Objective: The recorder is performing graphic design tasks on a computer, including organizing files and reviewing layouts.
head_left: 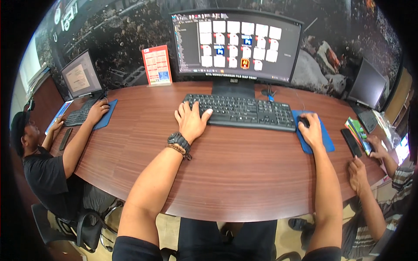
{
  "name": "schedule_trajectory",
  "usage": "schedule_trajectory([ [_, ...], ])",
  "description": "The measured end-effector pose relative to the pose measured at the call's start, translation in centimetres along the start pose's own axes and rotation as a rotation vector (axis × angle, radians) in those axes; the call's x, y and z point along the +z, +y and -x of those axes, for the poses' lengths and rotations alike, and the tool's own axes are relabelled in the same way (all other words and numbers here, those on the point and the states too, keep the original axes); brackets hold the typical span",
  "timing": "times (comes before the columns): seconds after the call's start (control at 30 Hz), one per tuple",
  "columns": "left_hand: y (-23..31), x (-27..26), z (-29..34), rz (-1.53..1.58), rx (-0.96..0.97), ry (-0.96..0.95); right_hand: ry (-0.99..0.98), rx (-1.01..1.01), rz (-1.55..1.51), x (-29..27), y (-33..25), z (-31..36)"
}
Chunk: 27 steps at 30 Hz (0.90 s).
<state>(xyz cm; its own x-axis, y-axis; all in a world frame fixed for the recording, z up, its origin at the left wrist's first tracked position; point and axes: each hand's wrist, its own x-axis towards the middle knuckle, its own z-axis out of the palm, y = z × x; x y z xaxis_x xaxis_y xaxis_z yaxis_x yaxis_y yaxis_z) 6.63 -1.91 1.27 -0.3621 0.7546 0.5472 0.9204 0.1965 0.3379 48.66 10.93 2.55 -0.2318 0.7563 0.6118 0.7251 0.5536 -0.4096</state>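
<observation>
My left hand (191,121) lies with its fingers spread over the left end of a black keyboard (244,111); a dark watch (178,139) and a beaded bracelet circle that wrist. To the right of the keyboard, my right hand (311,130) is wrapped over a black mouse (303,121) on a blue mouse pad (324,135). Behind the keyboard stands a wide black monitor (187,52), its screen filled with rows of file icons on a dark background. My fingers partly hide the mouse and the keyboard's left keys.
At left a person in black (50,169) works at another keyboard (77,117) and monitor (81,74). A red-and-white calendar card (156,65) stands beside my monitor. On the right, another person's hands rest near a black phone (351,142), booklets (360,134) and a dark monitor (368,83).
</observation>
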Motion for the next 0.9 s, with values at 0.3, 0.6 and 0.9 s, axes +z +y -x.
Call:
schedule_trajectory([
  [0.3,-0.2,-0.4,0.1,0.028,-0.03,-0.024,0.013,0.034,-0.017,-0.2,-0.9,0.4],
  [0.6,-0.2,-0.1,-0.1,0.017,-0.03,-0.06,0.003,0.059,-0.001,-0.3,-0.9,0.2],
  [0.9,-0.2,-0.2,-0.1,0.02,-0.018,-0.051,-0.003,0.098,-0.001,-0.4,-1.2,0.2],
])
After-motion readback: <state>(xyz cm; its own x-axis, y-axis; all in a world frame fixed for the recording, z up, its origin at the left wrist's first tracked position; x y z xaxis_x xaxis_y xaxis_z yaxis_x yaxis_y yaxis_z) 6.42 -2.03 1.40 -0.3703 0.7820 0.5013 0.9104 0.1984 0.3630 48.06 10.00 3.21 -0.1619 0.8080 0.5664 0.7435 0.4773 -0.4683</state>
